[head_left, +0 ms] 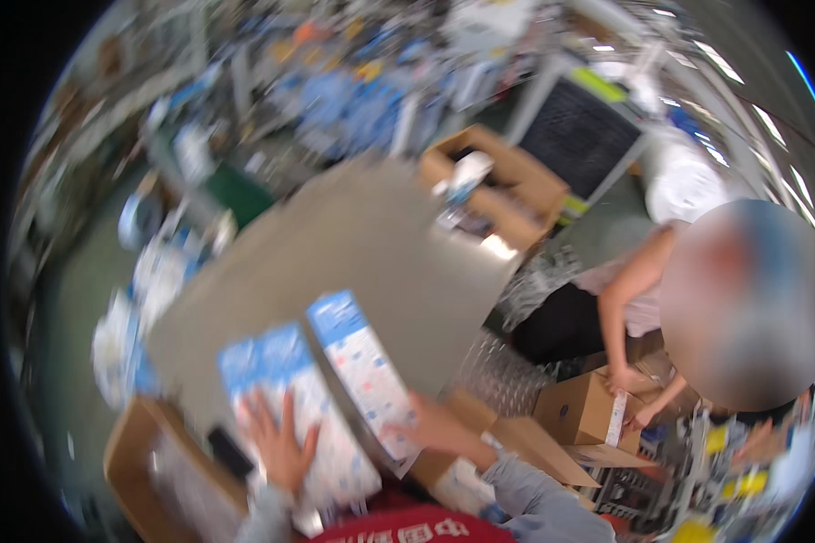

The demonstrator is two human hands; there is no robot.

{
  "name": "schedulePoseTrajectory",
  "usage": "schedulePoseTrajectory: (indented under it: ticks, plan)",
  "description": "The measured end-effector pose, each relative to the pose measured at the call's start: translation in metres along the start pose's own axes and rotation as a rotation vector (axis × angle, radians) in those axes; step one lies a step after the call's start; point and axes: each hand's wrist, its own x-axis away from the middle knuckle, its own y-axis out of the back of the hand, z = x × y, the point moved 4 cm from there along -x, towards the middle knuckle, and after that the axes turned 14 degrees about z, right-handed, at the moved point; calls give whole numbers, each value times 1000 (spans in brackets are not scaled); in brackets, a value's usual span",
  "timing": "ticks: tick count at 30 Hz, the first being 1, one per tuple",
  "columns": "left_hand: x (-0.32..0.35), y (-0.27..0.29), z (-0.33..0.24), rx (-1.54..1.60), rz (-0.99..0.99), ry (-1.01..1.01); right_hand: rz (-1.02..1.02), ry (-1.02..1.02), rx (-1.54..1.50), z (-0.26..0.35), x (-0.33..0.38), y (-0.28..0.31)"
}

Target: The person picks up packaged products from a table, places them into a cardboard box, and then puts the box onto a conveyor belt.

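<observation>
Two long white packets [321,434] with blue ends and small coloured spots lie side by side on the grey table [335,235]. My left hand [281,443] rests flat on them, its fingers spread. A third packet [358,357] of the same kind lies slightly apart to the right, at a similar slant. My right hand [417,427] grips this packet near its lower end, from its right edge. Motion blur hides the exact place of the fingertips.
Open cardboard boxes stand near me, one at lower left [145,452] and one at lower right [525,443]. Another carton [525,190] with items sits at the table's far right. To the right, a co-worker's hands [623,380] handle a brown box [575,407]. White bags [122,348] lie left.
</observation>
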Motion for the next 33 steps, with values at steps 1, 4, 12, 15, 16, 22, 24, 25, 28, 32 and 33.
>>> schedulePoseTrajectory:
  ticks: [1, 4, 12, 15, 16, 22, 24, 25, 28, 32, 33]
  plan:
    - [-10, -7, -11, 26, 12, -63, 64, 14, -382, -16, 13, -11]
    - [-18, -2, -23, 150, -64, -184, 312, -10, -937, -46, -11, -66]
    - [-14, -26, 76, 1333, 652, 149, 323, 217, -693, -7, -76, -22]
    - [-20, -26, 66, 1343, 702, 231, 536, -68, -729, 7, -82, 4]
    - [-22, -24, 62, 1380, 771, 233, 622, -209, -748, 11, -77, 12]
    - [-30, -59, 71, 1563, 812, 136, 341, 9, -915, -57, -89, -36]
    - [-25, -51, 66, 1566, 773, 88, 222, 48, -906, -54, -72, -34]
    - [-21, -43, 62, 1544, 776, 37, 161, 55, -897, -45, -55, -28]
    - [-4, -36, 35, 1553, 728, -190, 58, 175, -976, -26, 22, 7]
    - [4, -30, -29, 1451, 709, -574, -293, 226, -962, -53, 157, 3]
    - [6, -24, -50, 1406, 746, -652, -376, 211, -977, -57, 197, -6]
